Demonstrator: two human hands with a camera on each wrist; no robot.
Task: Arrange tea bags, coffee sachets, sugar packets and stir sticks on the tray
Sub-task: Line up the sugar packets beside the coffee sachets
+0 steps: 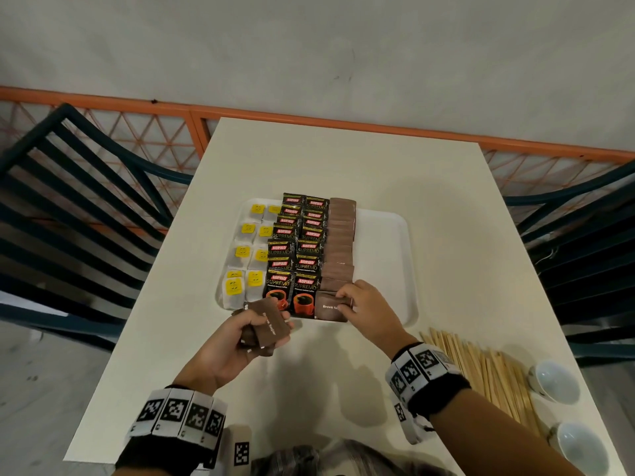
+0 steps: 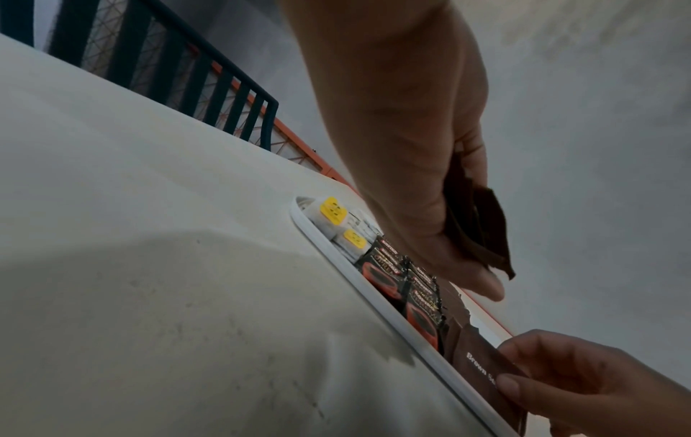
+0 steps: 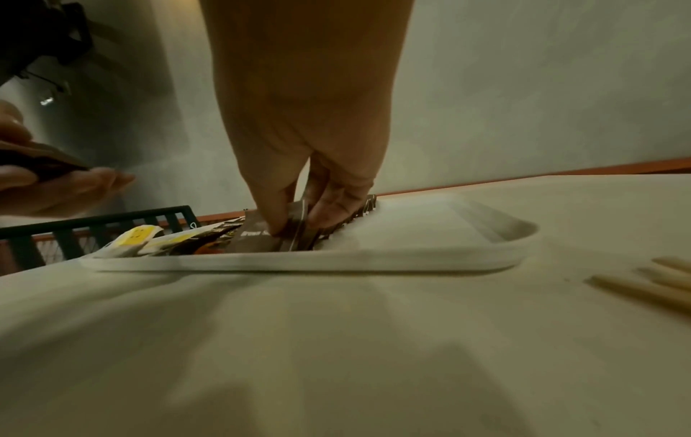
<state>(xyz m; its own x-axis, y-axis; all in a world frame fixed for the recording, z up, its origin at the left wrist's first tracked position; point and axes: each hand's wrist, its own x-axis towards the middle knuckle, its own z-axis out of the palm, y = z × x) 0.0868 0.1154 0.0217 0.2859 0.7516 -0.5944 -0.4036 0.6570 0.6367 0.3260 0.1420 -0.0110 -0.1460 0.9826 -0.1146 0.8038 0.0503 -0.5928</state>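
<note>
Sugar packets (image 1: 340, 242) run in a brown column at mid-frame on the white tray (image 1: 388, 242), where we see the right hand (image 1: 369, 305) pinching the nearest packet (image 1: 331, 306) while the left hand (image 1: 230, 345), lower left, grips a spare stack (image 1: 266, 326).

Left hand (image 1: 237, 341) raised palm-up, fingers curled, gripping; I note its banded wrist low. Right hand (image 1: 369, 309) reaches forward, palm down, thumb and fingertips (image 3: 332, 211) pinching.

tray (image 1: 385, 235): smooth white plastic | coffee sachets (image 1: 302, 249): glossy foil | stir sticks (image 1: 488, 376): pale wood
</note>
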